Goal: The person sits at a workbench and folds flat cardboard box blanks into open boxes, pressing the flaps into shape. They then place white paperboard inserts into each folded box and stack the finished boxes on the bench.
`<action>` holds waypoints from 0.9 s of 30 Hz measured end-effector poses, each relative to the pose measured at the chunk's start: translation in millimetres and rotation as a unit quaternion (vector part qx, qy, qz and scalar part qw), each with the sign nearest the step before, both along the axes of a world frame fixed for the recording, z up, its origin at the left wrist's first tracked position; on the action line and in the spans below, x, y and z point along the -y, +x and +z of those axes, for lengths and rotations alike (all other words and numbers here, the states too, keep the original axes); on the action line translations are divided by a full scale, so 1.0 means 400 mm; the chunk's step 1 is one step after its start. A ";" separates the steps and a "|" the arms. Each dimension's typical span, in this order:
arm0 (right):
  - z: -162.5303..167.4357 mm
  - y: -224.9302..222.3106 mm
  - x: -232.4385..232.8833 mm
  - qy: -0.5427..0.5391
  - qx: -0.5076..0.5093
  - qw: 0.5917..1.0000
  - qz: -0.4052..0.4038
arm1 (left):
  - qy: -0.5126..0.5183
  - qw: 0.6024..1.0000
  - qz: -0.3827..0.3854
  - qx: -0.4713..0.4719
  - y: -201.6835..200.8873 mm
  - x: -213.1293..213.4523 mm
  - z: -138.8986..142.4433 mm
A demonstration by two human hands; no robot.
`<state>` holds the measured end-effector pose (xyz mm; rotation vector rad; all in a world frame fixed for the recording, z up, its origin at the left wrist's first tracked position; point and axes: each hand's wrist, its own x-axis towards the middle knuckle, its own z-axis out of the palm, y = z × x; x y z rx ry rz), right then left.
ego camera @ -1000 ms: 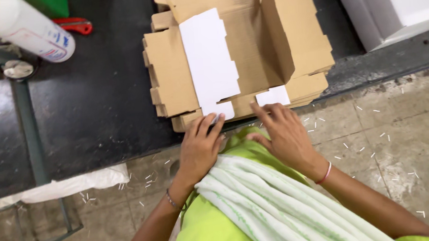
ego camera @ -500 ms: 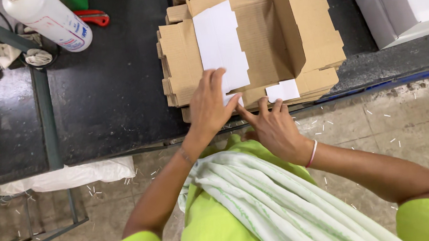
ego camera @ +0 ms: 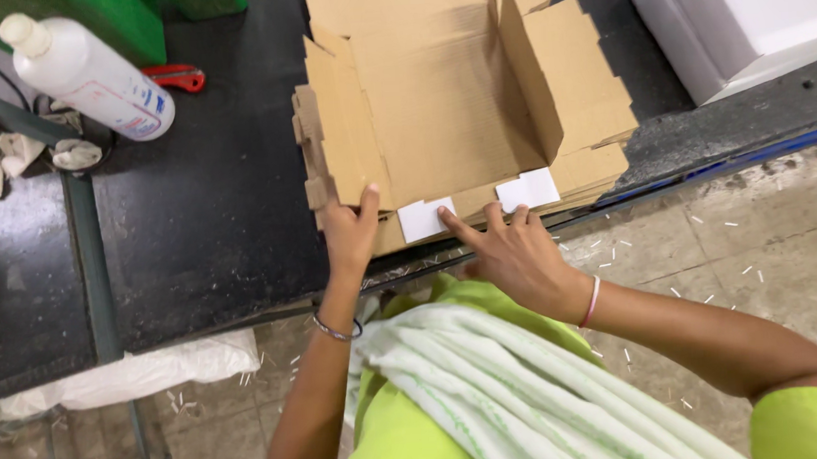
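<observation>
A brown cardboard box blank (ego camera: 449, 114) lies half folded on a stack of flat blanks on the black table (ego camera: 210, 223). Its right side flap stands upright. My left hand (ego camera: 350, 231) grips the near left edge of the cardboard, thumb on top. My right hand (ego camera: 514, 251) rests at the near edge, its index finger pressing on a small white tab (ego camera: 424, 219). A second white tab (ego camera: 529, 190) sticks out just to the right of it.
A white plastic bottle (ego camera: 87, 79) lies at the far left beside crumpled white rags (ego camera: 16, 154). A red-handled tool (ego camera: 174, 78) lies behind it. A white box (ego camera: 745, 10) stands at the far right. A white bag (ego camera: 134, 374) hangs below the table edge.
The large white sheet that lay on the cardboard is gone from view. My left hand slid from the cardboard's middle to its near left edge. My right hand now presses a white tab.
</observation>
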<state>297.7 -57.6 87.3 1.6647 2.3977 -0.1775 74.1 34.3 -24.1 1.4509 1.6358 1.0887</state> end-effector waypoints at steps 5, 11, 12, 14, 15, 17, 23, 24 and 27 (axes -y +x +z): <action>0.068 0.045 0.003 0.129 -0.144 0.981 0.031 | -0.043 0.997 0.015 -0.056 -0.010 -0.003 -0.011; 0.006 0.030 -0.020 0.174 -0.191 0.963 0.078 | 0.049 0.993 -0.017 0.106 0.018 0.024 0.016; -0.010 0.031 -0.031 0.180 -0.181 0.964 0.079 | 0.074 0.991 -0.018 0.107 0.024 0.029 0.020; -0.034 0.041 -0.051 0.172 -0.243 0.953 0.058 | 0.043 0.993 -0.041 0.101 0.020 0.038 0.035; -0.041 0.051 -0.061 0.167 -0.271 0.947 0.047 | -0.011 0.993 -0.064 0.099 0.012 0.041 0.046; -0.048 0.072 -0.074 0.176 -0.307 0.934 0.047 | -0.084 0.968 -0.123 0.202 -0.007 0.032 0.071; -0.053 0.093 -0.077 0.164 -0.341 0.924 0.050 | -0.045 0.799 -0.221 0.557 -0.122 -0.163 0.125; -0.056 0.092 -0.075 0.162 -0.341 0.925 0.050 | -0.050 0.817 -0.189 0.543 -0.114 -0.223 0.120; -0.066 0.090 -0.069 0.165 -0.341 0.924 0.050 | -0.045 0.855 -0.163 0.490 -0.088 -0.352 0.082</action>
